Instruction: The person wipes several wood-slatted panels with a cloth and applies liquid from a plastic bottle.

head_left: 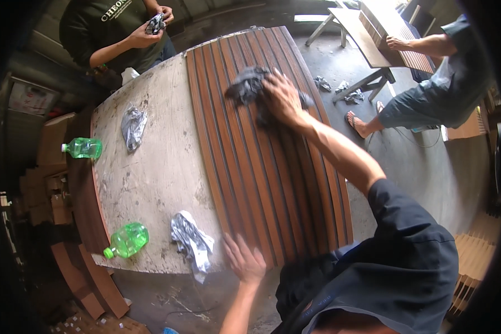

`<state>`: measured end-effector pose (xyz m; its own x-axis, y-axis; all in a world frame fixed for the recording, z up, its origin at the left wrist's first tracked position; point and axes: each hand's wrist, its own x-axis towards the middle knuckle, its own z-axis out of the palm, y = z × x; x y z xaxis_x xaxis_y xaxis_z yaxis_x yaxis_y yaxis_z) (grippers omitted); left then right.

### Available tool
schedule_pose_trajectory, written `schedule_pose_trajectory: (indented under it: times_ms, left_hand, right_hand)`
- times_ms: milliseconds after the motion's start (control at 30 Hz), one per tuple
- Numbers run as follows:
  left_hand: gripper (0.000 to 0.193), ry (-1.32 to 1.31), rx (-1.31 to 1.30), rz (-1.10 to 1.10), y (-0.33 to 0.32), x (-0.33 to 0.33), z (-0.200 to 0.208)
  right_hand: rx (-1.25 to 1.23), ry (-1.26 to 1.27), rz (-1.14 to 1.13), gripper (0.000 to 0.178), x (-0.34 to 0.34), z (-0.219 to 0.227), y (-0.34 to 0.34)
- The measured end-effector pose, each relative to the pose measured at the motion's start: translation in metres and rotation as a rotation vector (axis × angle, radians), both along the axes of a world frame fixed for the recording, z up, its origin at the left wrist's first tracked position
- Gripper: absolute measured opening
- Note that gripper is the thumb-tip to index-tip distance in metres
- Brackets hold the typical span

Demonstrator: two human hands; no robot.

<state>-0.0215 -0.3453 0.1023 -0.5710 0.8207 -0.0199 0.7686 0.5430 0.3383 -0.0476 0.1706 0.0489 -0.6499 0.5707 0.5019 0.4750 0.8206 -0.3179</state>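
Note:
A brown slatted wood panel (pixel 273 189) with dark grooves lies on a pale, stained worktable (pixel 161 172). Toward the panel's far end, my right hand (pixel 284 100) presses a dark cloth (pixel 246 86) against the slats; both are smeared by motion. My left hand (pixel 245 260) rests at the panel's near left corner, fingers spread and nothing in them. Left of it, a crumpled grey-white rag (pixel 191 240) hangs partly over the table's near edge.
Two green bottles, one near (pixel 129 240) and one far (pixel 84 148), lie along the table's left side beside a grey rag (pixel 133 127). Beyond the table a person (pixel 108 33) holds a crumpled cloth. Another person (pixel 434 89) works at a bench (pixel 367 42) on the right.

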Motion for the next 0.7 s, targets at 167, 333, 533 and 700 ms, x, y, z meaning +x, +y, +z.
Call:
schedule_pose_trajectory:
  times_ms: [167,333,533,700]
  left_hand:
    - [0.069,-0.035,-0.054,0.004,0.003,-0.002,0.005]
    - [0.068,0.008,-0.064,-0.013,0.002,-0.002,-0.002]
    - [0.066,0.036,-0.009,-0.016,0.009,0.001,0.000]
    - [0.066,0.079,0.055,0.000,0.003,0.002,-0.005]
  right_hand:
    - [0.048,0.053,-0.037,0.028,-0.102,-0.019,0.130]
    - [0.184,0.002,-0.133,0.026,-0.164,-0.024,0.218]
    - [0.183,0.135,-0.036,0.038,-0.138,-0.031,0.186]
    - [0.036,0.149,0.234,0.044,-0.055,-0.032,0.053]
